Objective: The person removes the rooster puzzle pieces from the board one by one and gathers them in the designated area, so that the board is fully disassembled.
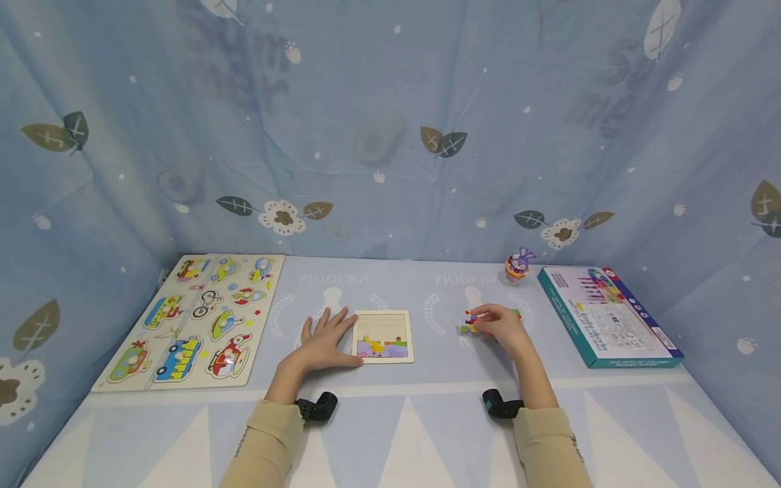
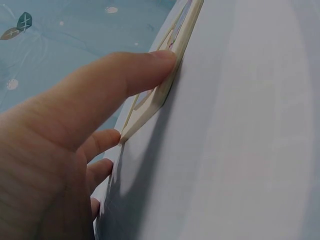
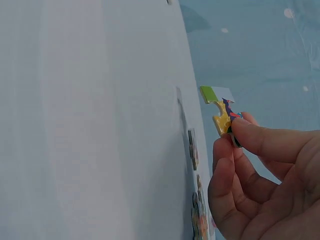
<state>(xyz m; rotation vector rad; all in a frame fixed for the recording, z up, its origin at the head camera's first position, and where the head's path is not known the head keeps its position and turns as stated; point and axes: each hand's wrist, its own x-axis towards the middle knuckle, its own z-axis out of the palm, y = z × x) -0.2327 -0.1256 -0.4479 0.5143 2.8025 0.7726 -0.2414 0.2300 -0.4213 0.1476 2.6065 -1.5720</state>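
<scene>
Right wrist cam's got the right hand [image 3: 270, 187], grip pinched on a jigsaw piece [image 3: 223, 120]; left hand [image 1: 323, 349], spread apart, touches the puzzle frame [image 1: 383, 325]. Probably more pieces [image 3: 200, 220] nearby, kinda blurry.

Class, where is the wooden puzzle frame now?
In the head view, the wooden puzzle frame lies between the left hand, which touches it, and the right hand.
</scene>
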